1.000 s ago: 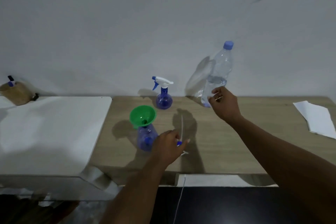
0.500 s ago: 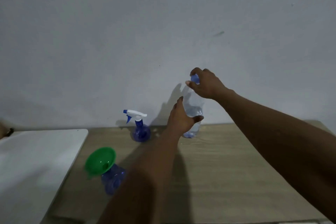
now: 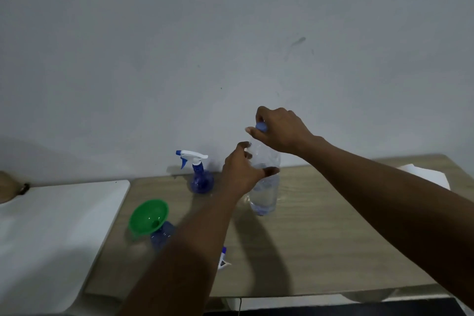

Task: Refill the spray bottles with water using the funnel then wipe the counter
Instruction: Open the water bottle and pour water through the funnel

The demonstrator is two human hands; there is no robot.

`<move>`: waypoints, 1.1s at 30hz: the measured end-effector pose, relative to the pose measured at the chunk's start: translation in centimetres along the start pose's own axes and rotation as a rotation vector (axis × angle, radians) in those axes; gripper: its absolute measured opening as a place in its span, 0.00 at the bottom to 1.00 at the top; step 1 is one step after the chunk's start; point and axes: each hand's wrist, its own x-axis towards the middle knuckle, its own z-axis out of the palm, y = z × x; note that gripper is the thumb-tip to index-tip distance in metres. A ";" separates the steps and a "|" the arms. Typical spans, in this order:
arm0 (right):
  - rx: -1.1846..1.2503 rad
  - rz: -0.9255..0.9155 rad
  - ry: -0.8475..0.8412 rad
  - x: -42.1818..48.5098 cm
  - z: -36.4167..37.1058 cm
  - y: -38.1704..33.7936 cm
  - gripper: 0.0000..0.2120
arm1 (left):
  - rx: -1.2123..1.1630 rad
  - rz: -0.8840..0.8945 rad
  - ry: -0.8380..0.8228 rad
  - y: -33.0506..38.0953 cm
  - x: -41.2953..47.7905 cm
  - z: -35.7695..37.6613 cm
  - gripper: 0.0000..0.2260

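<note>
- Gripping the water bottle (image 3: 265,195) round its body with our left hand (image 3: 241,174), we pinch its blue cap (image 3: 261,127) in our right hand (image 3: 279,131); it stands mid-counter (image 3: 320,238).
- At the bottle's 8 o'clock, the green funnel (image 3: 148,217) sits in an open spray bottle (image 3: 161,235).
- At its 10 o'clock, the second spray bottle (image 3: 201,177) keeps its trigger head on.
- By our judgement no water is poured yet: both refills and the wipe remain.

Dim, flat, grey-blue light; wall (image 3: 230,33) darkens twd the corners. Source sits behind/above: arm shadows fall fwd on the desk (image 3: 333,238) (soft-edged, fairly dark). Whole frame slightly soft, water bottle (image 3: 264,195) esp.; desk edges bow w/ wide-angle distortion.
</note>
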 end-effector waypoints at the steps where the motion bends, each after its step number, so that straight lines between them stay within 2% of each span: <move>1: -0.013 -0.010 0.002 -0.5 0.0 -0.5 0.18 | 0.030 0.029 -0.003 -0.6 -0.7 -0.6 0.48; 6: -0.076 -0.050 0.013 -3.1 0.0 -4.1 0.18 | 0.071 0.096 -0.033 -2.8 -4.4 -3.6 0.44; 12: -0.153 -0.053 -0.146 -4.3 -0.9 -7.9 0.18 | 0.086 0.148 -0.105 -4.0 -6.5 -5.7 0.43; 18: 0.087 -0.073 -0.387 -4.6 -2.4 -7.9 0.09 | 0.088 0.170 -0.135 -4.4 -6.4 -5.8 0.43; 20: 0.044 -0.073 -0.388 -4.6 -2.9 -7.9 0.12 | 0.086 0.167 -0.159 -4.4 -6.2 -5.8 0.43; 23: -0.212 0.006 -0.293 -4.3 -3.2 -8.1 0.21 | 0.122 0.167 -0.161 -4.3 -5.7 -5.6 0.44; 25: -0.227 0.004 -0.318 -4.0 -3.4 -8.2 0.17 | 0.164 0.177 -0.160 -4.2 -5.5 -5.5 0.44; 28: -0.073 -0.055 -0.458 -3.7 -4.4 -8.0 0.10 | 0.155 0.172 -0.188 -4.0 -5.5 -5.5 0.43; 30: -0.050 -0.065 -0.499 -3.7 -5.1 -8.0 0.14 | 0.143 0.178 -0.181 -4.0 -5.6 -5.6 0.43; 33: -0.198 -0.004 -0.447 -3.5 -4.9 -8.1 0.25 | 0.114 0.181 -0.175 -4.1 -5.6 -5.6 0.44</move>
